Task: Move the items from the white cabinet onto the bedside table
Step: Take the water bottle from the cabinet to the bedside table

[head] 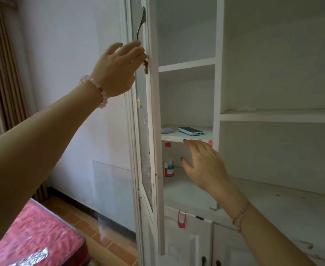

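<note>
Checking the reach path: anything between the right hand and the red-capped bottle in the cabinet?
Nothing. In the head view the gap from the right hand to the red-capped bottle is bare.
</note>
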### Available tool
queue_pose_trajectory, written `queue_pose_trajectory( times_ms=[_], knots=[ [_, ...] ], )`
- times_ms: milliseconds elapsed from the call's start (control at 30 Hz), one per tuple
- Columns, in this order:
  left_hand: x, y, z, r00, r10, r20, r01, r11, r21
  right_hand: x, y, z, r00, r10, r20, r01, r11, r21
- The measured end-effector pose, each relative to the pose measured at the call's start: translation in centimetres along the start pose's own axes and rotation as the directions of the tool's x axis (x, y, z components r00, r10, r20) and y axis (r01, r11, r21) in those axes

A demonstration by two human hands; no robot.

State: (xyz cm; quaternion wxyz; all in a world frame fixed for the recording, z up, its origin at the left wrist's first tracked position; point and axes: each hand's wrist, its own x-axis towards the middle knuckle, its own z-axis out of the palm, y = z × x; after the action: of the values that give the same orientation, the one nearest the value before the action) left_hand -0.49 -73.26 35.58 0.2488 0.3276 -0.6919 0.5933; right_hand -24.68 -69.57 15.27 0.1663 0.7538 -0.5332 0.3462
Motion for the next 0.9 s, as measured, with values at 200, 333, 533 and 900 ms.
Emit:
queue_pose_trajectory(
  times_ms=[200, 333, 533, 900],
  knots=[
    [-5.6, -6.1, -0.5, 0.999, 0.043, -0.018, -0.043, 0.999, -0.028, 0.1, -6.9, 1.9, 0.998, 0.053, -0.037, -0.054, 0.998, -0.013],
    [-8.6, -9.3, 0.0, 1.0, 0.022, 0.011, -0.022, 0.999, -0.05, 0.1, -11.2, 2.7, 0.996, 0.074, -0.053, -0.077, 0.996, -0.046],
    [-13.2, -13.0, 1.0, 0.994, -0.063, 0.092, 0.069, 0.996, -0.063, 0.5, -15.5, 2.8, 0.992, 0.106, -0.071, -0.109, 0.993, -0.042],
    [-17.1, -17.6, 1.7, 0.877, -0.237, 0.418, 0.204, 0.971, 0.122, 2.0, -19.3, 4.0, 0.995, 0.081, -0.061, -0.081, 0.997, 0.004]
  ],
)
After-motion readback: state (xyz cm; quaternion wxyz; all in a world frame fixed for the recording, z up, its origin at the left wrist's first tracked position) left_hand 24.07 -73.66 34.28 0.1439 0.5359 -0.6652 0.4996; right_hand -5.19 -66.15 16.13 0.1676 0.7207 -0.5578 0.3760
